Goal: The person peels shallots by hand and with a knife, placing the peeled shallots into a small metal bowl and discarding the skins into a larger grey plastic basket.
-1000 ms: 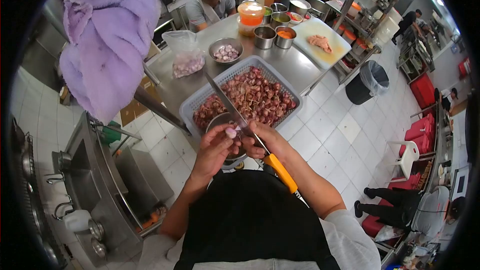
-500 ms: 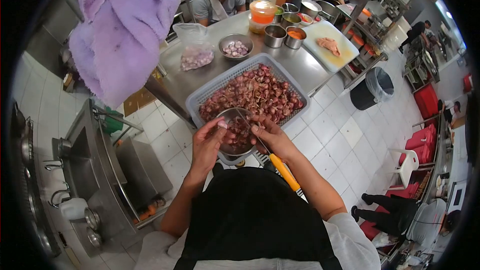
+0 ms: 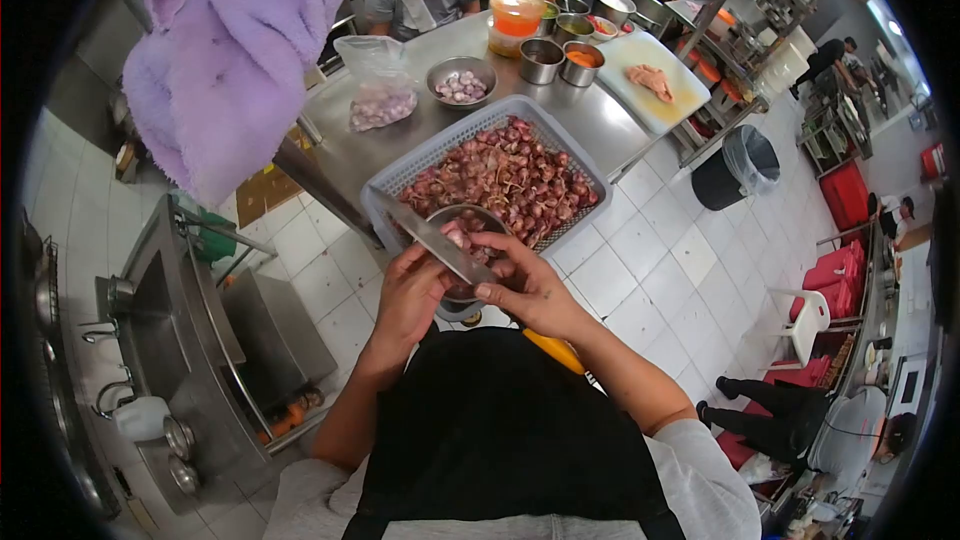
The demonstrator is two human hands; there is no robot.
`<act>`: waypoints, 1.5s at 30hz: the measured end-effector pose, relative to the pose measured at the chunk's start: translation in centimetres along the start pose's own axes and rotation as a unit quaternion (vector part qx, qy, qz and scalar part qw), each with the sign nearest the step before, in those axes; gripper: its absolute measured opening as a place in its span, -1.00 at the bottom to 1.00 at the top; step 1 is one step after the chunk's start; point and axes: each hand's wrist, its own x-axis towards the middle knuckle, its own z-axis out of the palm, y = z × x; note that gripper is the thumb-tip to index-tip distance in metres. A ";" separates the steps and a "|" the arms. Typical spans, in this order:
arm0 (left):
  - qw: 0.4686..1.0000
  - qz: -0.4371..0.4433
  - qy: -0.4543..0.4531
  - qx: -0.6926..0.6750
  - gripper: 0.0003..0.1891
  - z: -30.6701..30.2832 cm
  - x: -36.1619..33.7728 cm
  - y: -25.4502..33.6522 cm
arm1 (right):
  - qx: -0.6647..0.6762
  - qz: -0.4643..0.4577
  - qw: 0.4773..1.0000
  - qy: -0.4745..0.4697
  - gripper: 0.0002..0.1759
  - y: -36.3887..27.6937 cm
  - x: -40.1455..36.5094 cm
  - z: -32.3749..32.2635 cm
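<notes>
Knife (image 3: 432,238) in right hand (image 3: 528,292); left hand (image 3: 408,298) just beneath it.

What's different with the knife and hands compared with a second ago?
The knife swung round: its blade pointed up over the basket before and now lies flat towards the left, above the left hand. The right hand still grips it. The peeled shallot in the left fingers earlier is no longer visible. Basket and small bowl stayed put.
</notes>
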 end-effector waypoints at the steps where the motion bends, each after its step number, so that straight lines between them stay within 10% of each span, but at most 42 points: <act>1: 1.000 -0.003 0.004 0.003 -0.60 0.2 -0.1 0.0 | -0.023 -0.012 1.000 -0.007 -0.35 0.1 0.0 0.1; 15: 0.999 0.045 -0.021 0.007 -0.63 0.8 -0.7 0.3 | -0.100 -0.047 0.994 -0.007 -0.41 -1.3 -0.3 0.5; 20: 0.998 0.019 -0.052 0.003 -0.65 0.6 -0.8 0.5 | 0.122 -0.005 0.991 -0.047 -0.53 -1.6 0.0 -0.4; 45: 0.999 0.008 -0.033 0.002 -0.75 1.6 -0.2 0.2 | 0.236 0.069 0.968 -0.044 -0.53 -2.2 -0.8 -1.2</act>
